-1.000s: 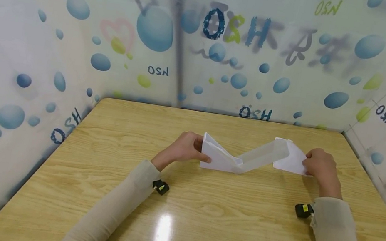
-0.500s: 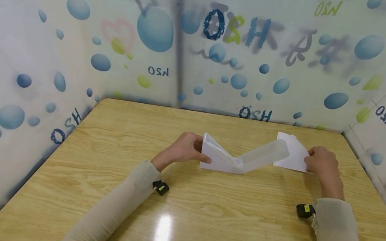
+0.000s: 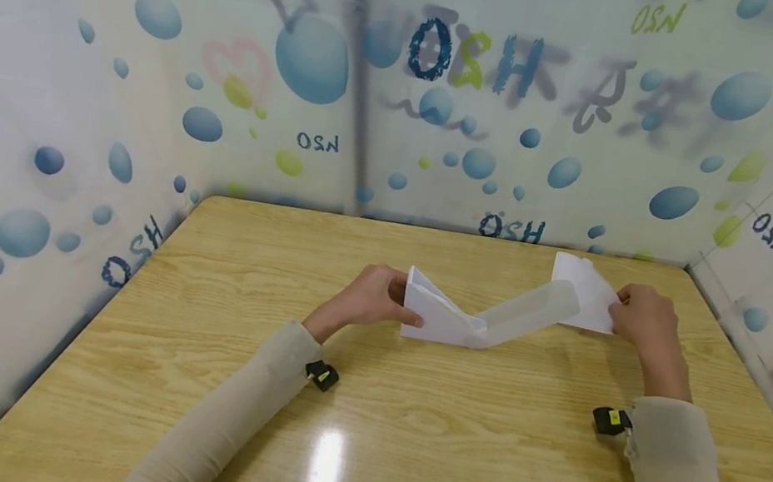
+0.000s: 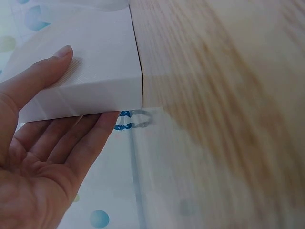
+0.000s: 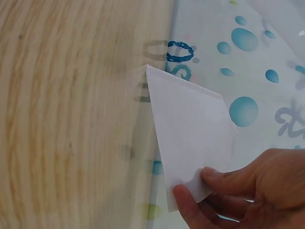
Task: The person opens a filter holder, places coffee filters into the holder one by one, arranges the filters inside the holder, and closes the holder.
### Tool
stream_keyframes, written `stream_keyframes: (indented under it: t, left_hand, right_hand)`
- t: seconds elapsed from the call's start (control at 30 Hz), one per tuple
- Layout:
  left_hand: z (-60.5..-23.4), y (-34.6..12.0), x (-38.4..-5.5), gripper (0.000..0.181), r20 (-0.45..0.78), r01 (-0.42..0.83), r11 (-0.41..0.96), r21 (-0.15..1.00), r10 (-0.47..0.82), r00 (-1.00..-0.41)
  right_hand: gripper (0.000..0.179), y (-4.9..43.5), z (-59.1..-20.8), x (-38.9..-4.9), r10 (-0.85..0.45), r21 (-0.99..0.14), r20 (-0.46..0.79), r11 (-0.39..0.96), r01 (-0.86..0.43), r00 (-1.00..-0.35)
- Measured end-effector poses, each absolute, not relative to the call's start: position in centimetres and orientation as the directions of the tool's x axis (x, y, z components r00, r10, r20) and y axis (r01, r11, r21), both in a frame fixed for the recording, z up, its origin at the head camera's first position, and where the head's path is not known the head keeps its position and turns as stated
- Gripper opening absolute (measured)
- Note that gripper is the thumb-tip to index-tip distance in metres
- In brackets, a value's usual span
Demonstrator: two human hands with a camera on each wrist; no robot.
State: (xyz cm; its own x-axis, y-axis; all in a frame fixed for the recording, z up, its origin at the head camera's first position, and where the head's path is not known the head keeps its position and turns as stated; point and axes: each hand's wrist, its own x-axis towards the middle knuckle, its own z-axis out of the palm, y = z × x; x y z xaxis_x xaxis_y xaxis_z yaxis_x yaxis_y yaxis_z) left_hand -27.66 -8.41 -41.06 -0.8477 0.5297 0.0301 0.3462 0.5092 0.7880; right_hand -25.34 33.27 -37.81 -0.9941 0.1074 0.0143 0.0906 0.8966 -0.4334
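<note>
My left hand point(image 3: 376, 297) grips the side of a white, slant-topped box point(image 3: 436, 329), with the thumb on the near face and fingers on the far side. The box stands on the wooden table with its hinged translucent lid point(image 3: 527, 314) swung open to the right. White paper edges point(image 3: 449, 300) show inside its slanted opening. To the right, my right hand point(image 3: 648, 316) pinches a white paper coffee filter point(image 5: 188, 124) at one edge between thumb and fingers. Its crimped seam shows in the right wrist view. In the head view, the filter is partly behind the lid's end.
The wooden table point(image 3: 445, 444) reaches back to a wall sheet point(image 3: 227, 98) printed with blue and green spots and letters. Similar sheets hang on both sides. Small black devices point(image 3: 322, 375) sit at both wrists.
My right hand has risen slightly, carrying the coffee filter upward and away behind the lid's end. My left hand, the box and its open lid stay where they were.
</note>
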Motion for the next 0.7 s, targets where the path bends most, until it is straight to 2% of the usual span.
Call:
stream_keyframes:
  t: [0.7]
  left_hand:
    - [-41.0, -8.4, -27.7, 0.038, 0.027, 0.346, 0.512, 0.786, 0.530, -0.847]
  right_hand:
    - [0.032, 31.7, -35.4, -24.4, 0.093, -0.435, 0.196, 0.900, -0.002, -0.976]
